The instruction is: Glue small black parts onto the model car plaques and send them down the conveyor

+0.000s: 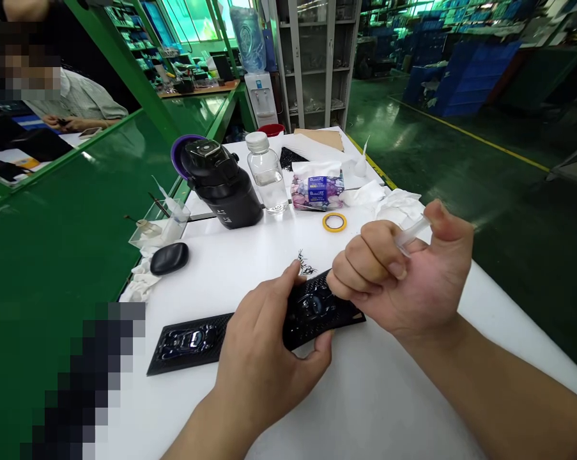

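Note:
A long black panel (192, 338) with glossy moulded shapes lies on the white table. My left hand (264, 351) grips it across the middle, fingers over the far edge and thumb at the near edge. Above the panel's right part, my right hand (393, 275) is closed around a syringe (410, 235), with the thumb on its plunger end. The syringe's tip is hidden behind my fingers. Just beyond the panel lies a small scatter of thin black bits (306, 263).
Behind stand a black jug (225, 191), a clear bottle (269, 179), a tissue pack (317, 190) and a yellow tape roll (335, 222). A black mouse-shaped object (169, 259) and a tray of tools (166, 223) sit left. Crumpled tissues (398, 207) lie right. Another person (82, 96) sits across.

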The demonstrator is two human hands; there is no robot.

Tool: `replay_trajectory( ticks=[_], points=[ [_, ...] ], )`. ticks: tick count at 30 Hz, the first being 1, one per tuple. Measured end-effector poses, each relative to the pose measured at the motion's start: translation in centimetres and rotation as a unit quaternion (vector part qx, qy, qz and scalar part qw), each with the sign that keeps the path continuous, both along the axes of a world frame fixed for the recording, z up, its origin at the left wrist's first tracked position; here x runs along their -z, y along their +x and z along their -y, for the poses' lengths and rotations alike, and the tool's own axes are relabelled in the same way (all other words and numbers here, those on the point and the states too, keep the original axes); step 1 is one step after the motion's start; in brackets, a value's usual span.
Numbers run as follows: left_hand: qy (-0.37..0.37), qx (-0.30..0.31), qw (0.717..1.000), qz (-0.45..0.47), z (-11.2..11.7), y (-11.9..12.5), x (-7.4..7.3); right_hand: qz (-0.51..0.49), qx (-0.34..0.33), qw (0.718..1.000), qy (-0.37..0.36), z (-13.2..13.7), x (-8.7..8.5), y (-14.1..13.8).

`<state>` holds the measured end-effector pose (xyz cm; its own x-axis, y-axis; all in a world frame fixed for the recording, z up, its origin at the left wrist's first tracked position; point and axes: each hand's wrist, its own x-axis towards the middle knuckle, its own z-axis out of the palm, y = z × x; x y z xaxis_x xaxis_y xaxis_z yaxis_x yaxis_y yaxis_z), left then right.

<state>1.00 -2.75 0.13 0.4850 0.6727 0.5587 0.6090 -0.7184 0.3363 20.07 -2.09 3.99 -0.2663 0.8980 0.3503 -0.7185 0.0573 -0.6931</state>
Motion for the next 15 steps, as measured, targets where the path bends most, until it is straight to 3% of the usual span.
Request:
replay_trajectory(
  ticks=[15],
  points=[
    [-0.001,-0.003,1.000,0.000,0.07,-0.05,0.06,-0.004,-0.002,1.000,-0.003,-0.18,0.23,0.05]
  ],
)
